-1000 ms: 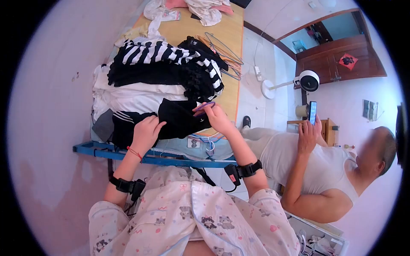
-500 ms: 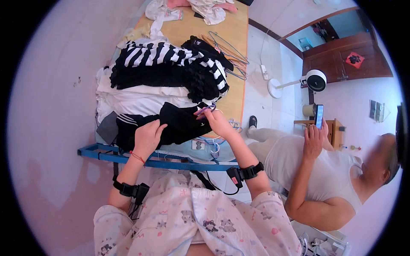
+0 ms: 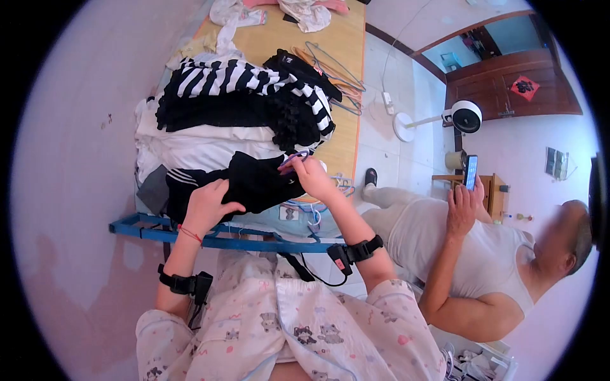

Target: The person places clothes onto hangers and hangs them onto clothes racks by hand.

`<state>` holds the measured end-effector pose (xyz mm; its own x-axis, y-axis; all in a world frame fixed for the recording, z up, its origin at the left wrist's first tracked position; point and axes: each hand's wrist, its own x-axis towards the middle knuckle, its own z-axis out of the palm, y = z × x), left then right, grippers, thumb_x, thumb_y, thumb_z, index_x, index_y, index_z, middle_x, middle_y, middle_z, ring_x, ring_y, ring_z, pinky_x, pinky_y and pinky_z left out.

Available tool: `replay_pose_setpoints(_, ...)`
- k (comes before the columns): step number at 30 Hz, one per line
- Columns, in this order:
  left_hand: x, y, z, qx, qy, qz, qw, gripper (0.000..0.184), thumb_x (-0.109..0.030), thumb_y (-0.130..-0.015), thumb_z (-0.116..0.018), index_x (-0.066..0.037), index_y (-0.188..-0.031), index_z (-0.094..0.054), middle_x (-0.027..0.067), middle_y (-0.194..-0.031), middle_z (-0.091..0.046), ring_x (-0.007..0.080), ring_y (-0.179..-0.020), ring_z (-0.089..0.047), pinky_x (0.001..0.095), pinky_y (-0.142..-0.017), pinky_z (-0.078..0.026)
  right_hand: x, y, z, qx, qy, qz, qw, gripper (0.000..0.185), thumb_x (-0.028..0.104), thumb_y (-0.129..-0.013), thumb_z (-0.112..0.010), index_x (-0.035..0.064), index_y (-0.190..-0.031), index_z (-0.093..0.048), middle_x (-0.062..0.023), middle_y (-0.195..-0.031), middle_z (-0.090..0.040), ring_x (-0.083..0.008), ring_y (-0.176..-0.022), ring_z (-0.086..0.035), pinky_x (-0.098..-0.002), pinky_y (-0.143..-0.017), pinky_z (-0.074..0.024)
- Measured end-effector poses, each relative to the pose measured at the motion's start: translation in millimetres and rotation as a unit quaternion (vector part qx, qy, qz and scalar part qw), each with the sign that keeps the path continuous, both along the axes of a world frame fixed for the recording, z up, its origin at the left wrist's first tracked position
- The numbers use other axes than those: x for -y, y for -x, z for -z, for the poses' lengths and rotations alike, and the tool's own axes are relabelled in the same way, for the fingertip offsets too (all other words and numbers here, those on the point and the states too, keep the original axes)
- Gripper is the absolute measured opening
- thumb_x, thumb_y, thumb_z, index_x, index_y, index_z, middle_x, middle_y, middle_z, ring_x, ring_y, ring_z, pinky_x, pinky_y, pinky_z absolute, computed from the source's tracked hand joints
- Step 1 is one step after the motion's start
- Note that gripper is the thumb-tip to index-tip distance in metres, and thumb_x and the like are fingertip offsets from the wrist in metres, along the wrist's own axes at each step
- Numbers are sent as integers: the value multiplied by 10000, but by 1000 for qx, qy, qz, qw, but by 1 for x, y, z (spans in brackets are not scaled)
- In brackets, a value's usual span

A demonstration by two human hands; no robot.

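black garment (image 3: 264, 184), soft and bunched, lies between white cloth (image 3: 206, 143) and the blue metal rail (image 3: 260, 246). the left hand (image 3: 206, 206) rests on it, fingers loosened, thumb now spread wider than half a second ago. the right hand's (image 3: 312, 176) fingers still pinch a purple loop (image 3: 304, 153) at its edge. bare mat (image 3: 342, 143) lies open beyond.
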<state>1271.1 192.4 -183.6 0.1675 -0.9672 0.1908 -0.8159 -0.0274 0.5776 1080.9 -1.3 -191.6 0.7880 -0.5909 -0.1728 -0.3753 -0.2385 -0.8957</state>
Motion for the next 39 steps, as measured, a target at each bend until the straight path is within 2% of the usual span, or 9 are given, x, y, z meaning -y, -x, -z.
replay_pose_setpoints(1,1,0,0,15,22,28,999,581,-395,-632,-727,58,-934,-525,186,-883,-579,347,-778,-575,362,-653,-481,1,0,-2,1,1,1,1000,393,217,-920,-337,-14,-847,-647,-157,-757,-643,-277,-735,-626,-328,-714,-477)
replay_pose_setpoints(6,2,4,7,-2,-63,26,998,495,-324,-704,-694,63,-962,-523,189,-915,-579,346,-777,-577,362,-656,-479,5,4,-12,-25,143,-67,987,308,152,-873,-357,11,-857,-630,-164,-769,-640,-309,-733,-617,-344,-696,-482)
replay_pose_setpoints(14,7,5,10,-22,14,33,999,336,-292,-793,-597,8,-935,-547,131,-835,-558,309,-748,-563,341,-620,-471,8,13,7,-6,102,-36,994,294,152,-876,-361,22,-867,-624,-150,-760,-640,-311,-724,-608,-340,-692,-474)
replay_pose_setpoints(18,5,5,5,-65,-53,40,996,297,-256,-797,-588,1,-939,-545,139,-863,-554,322,-772,-556,350,-636,-467,6,14,-4,-2,41,-28,999,321,161,-889,-342,12,-869,-625,-154,-770,-641,-306,-743,-612,-335,-711,-471)
replay_pose_setpoints(27,-2,13,13,-125,-12,89,988,161,4,-775,-527,26,-934,-525,168,-892,-536,335,-822,-538,361,-705,-459,7,23,1,-4,70,-38,997,330,159,-886,-339,10,-853,-631,-150,-768,-642,-304,-759,-613,-341,-721,-471)
replay_pose_setpoints(34,-2,13,16,-78,36,-11,996,208,32,-735,-538,13,-941,-556,145,-830,-574,305,-797,-562,344,-691,-469,10,20,-7,8,68,-10,998,320,143,-884,-346,-10,-813,-618,-158,-754,-641,-277,-759,-624,-342,-702,-482)
replay_pose_setpoints(36,-1,8,12,-63,71,-58,994,204,36,-728,-541,-1,-925,-581,140,-829,-596,276,-785,-576,338,-682,-468,9,18,-16,4,146,66,987,335,143,-893,-340,-31,-796,-610,-156,-765,-645,-259,-754,-632,-336,-690,-489)
replay_pose_setpoints(37,-1,7,11,-60,66,-64,994,204,36,-728,-541,-1,-925,-581,140,-829,-596,276,-785,-576,338,-682,-468,16,17,-2,34,14,85,996,363,155,-912,-321,-45,-804,-604,-154,-782,-645,-250,-739,-634,-322,-697,-488)
replay_pose_setpoints(39,0,4,7,-8,67,-85,994,204,17,-741,-546,0,-942,-582,143,-846,-601,293,-805,-571,339,-726,-459,18,15,0,34,38,79,996,418,196,-942,-292,-58,-798,-591,-153,-782,-646,-238,-724,-635,-302,-704,-486)
